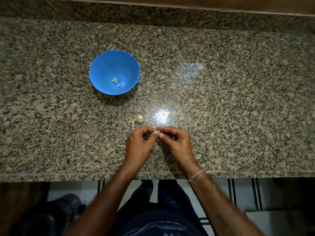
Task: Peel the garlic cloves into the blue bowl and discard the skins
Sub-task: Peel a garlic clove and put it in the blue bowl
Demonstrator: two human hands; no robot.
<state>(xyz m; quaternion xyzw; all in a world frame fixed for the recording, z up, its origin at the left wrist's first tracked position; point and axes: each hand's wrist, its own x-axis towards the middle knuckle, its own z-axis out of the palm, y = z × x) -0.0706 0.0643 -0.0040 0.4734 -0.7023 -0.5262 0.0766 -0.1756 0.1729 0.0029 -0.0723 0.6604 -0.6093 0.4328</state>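
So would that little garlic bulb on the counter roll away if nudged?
Probably a little: the garlic bulb is rounded and the counter looks polished, given the glare. Its dry stalk would likely stop it rolling far. It looks small, so probably light.

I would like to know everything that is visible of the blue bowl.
The blue bowl is round, plain and smooth, looks like plastic, and stands upright on the speckled granite counter, left of centre. A few small pale peeled garlic cloves lie near its bottom. Only the counter and the cloves touch it.
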